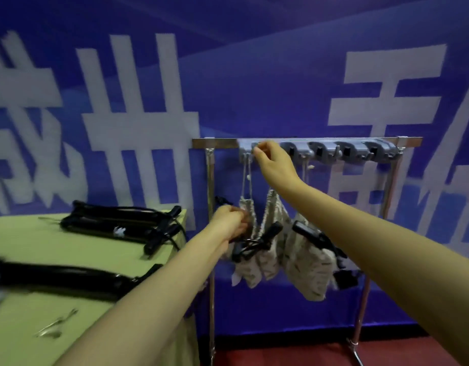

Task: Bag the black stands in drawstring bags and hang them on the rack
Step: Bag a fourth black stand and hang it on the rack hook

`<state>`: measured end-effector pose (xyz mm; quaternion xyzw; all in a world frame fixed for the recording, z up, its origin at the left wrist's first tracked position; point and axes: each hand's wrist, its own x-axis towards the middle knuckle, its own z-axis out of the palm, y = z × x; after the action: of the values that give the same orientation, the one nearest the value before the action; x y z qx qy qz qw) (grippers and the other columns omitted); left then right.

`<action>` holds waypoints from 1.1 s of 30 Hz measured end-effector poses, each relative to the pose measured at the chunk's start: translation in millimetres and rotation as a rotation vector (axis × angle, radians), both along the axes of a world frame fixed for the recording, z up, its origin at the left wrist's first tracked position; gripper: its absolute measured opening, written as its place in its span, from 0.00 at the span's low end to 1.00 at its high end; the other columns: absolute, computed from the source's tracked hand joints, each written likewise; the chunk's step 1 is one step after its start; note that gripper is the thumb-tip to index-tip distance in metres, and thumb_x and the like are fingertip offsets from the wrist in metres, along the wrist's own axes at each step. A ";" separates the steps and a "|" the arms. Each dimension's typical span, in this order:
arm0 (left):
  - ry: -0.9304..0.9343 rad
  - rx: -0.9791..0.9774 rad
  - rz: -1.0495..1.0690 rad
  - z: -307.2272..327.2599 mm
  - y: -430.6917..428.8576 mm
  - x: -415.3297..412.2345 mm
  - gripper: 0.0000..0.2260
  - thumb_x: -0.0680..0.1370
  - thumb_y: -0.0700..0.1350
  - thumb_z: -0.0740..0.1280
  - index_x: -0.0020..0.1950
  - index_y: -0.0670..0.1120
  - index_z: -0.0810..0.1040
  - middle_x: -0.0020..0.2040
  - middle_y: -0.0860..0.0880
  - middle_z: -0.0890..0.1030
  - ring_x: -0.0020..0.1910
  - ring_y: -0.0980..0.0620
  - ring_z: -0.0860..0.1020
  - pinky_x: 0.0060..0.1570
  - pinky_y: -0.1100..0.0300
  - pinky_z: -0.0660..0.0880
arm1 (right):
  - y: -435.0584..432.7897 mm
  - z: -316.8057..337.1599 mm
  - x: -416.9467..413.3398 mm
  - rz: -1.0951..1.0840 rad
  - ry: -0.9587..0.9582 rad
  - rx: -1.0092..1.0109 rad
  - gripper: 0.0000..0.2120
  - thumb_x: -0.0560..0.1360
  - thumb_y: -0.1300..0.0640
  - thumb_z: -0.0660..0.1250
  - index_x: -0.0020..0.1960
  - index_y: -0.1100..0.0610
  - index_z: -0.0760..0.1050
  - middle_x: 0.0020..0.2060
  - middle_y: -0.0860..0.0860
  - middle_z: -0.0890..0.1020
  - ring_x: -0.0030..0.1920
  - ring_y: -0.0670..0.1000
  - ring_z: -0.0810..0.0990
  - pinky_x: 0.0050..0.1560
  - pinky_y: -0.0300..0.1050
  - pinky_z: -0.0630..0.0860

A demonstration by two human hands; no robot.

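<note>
At centre frame, a white drawstring (245, 178) is pinched by the right grip (269, 158) at a grey hook rail (325, 151); a pale patterned bag (250, 270) is clutched by the left grip (226, 223).

Shiny metal rack (210, 180), grey plastic hook rail (333, 151), patterned cloth bags (307, 268), glossy black stands (106, 220).

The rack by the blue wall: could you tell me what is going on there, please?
A person is hanging a drawstring bag on the rack. Their right hand pinches its cord up at the grey hook strip, while the left hand grips it lower down. Another bag hangs beside it, stand poking out. More black stands lie on the green table.
</note>
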<state>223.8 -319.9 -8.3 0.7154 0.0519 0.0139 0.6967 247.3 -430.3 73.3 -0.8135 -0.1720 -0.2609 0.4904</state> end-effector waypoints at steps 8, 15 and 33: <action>-0.184 0.111 0.390 -14.0 174.4 -124.5 0.12 0.80 0.41 0.59 0.36 0.45 0.73 0.33 0.46 0.75 0.25 0.56 0.73 0.27 0.65 0.69 | 154.6 -52.0 -91.2 0.291 0.157 -0.083 0.13 0.80 0.52 0.58 0.48 0.62 0.75 0.43 0.57 0.81 0.47 0.57 0.80 0.52 0.52 0.74; -0.237 0.733 0.764 -55.7 304.4 -229.0 0.08 0.78 0.49 0.63 0.47 0.45 0.77 0.45 0.47 0.79 0.46 0.48 0.77 0.43 0.53 0.73 | 242.1 -114.6 -169.4 0.436 0.160 -0.337 0.11 0.78 0.55 0.63 0.59 0.57 0.77 0.54 0.53 0.81 0.53 0.52 0.79 0.56 0.48 0.76; 0.173 0.932 0.894 -90.6 363.9 -207.9 0.29 0.69 0.66 0.66 0.57 0.44 0.73 0.57 0.41 0.75 0.55 0.39 0.75 0.56 0.47 0.73 | 273.6 -172.9 -174.3 0.207 0.180 -0.482 0.10 0.74 0.54 0.69 0.53 0.55 0.74 0.51 0.51 0.76 0.47 0.49 0.74 0.47 0.41 0.73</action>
<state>15.8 44.0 -98.9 0.8506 0.3888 0.2657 0.2337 73.0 -156.7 -99.6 -0.9048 -0.2669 -0.0875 0.3201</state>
